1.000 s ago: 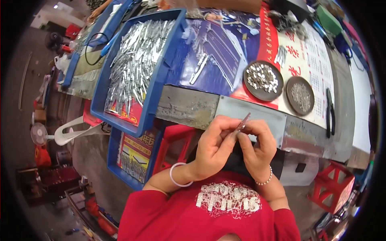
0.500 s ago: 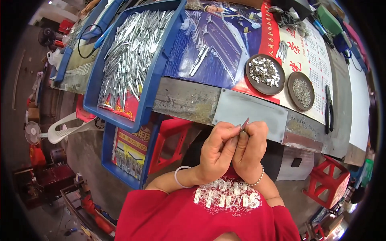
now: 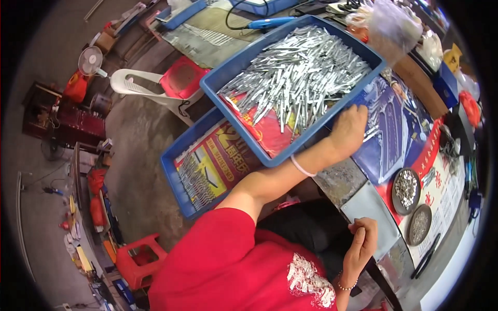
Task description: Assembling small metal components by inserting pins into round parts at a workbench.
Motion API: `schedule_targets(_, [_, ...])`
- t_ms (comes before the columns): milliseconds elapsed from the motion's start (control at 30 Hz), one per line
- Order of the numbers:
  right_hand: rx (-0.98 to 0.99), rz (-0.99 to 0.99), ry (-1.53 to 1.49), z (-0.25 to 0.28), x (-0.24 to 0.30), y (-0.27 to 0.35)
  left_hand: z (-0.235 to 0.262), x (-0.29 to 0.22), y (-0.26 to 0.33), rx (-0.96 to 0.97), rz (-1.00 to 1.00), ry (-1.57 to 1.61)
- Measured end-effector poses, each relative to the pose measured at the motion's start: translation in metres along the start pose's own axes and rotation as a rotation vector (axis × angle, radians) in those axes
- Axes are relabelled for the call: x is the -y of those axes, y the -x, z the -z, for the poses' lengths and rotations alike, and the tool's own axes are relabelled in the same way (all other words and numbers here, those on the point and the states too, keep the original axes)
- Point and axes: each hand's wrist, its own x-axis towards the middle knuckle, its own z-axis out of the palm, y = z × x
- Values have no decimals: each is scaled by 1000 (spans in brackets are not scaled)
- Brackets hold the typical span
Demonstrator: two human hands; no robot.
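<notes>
Here, the left hand (image 3: 350, 132) is right of centre, just beside the blue plastic tray (image 3: 232, 122) heaped with slim metal strips (image 3: 311, 72) at upper centre; its fingertips are hidden, so its grip cannot be told. At lower right, the right hand (image 3: 361, 243) has curled fingers near a grey metal plate (image 3: 377, 215); whether they pinch anything is unclear.

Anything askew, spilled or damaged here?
Nothing plainly spilled. Slightly odd: the upper blue tray juts past the bench, above the lower blue tray; any support there is hidden. A few metal strips lie outside it near the left hand, possibly set there deliberately.
</notes>
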Motion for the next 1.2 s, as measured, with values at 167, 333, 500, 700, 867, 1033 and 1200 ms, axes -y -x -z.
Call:
schedule_targets(167, [124, 20, 48, -2, 3, -1, 10, -18, 26, 75, -81, 15])
schedule_targets(333, [181, -68, -2, 1, 10, 2, 132, -33, 65, 44, -304, 204])
schedule_targets(500, [340, -2, 69, -5, 9, 1, 215, 74, 23, 175, 108, -319])
schedule_targets(700, [459, 94, 86, -19, 21, -2, 215, 127, 9, 628, 243, -738])
schedule_targets(867, [524, 122, 181, -18, 17, 10, 212, 140, 6, 650, 125, -711])
schedule_targets(1033, [552, 121, 242, -5, 12, 18, 211, 119, 6, 500, 147, -662])
schedule_targets(1200, [552, 165, 308, 12, 5, 21, 220, 118, 12, 336, 139, -564])
